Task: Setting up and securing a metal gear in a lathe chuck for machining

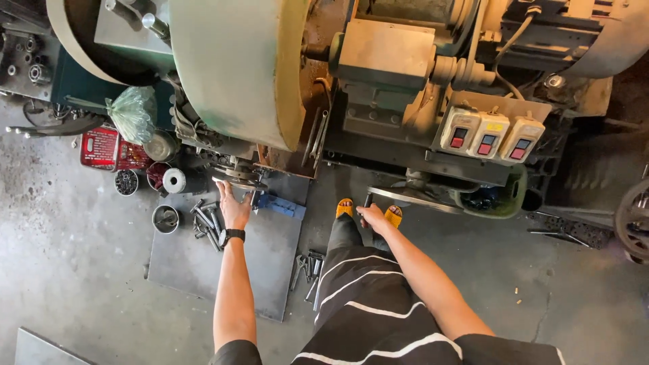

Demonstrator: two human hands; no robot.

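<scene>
My left hand point(234, 208), with a black wristwatch, reaches down with fingers spread to the round metal base point(238, 177) under the big pale green machine point(236, 67); it touches the base's near edge and holds nothing. My right hand point(373, 216) rests on my raised knee, fingers loosely curled, empty. Just past it are my feet in yellow sandals point(393, 215). A blue metal piece point(278, 205) lies right of my left hand on a grey steel plate point(260, 270).
Bolts and wrenches point(206, 223) lie left of my left hand, more tools point(307, 267) at the plate's right edge. Small tins point(165, 217) and a red crate point(101, 147) stand at the left. Three switch boxes point(488, 135) and a green basket point(497, 203) are on the right.
</scene>
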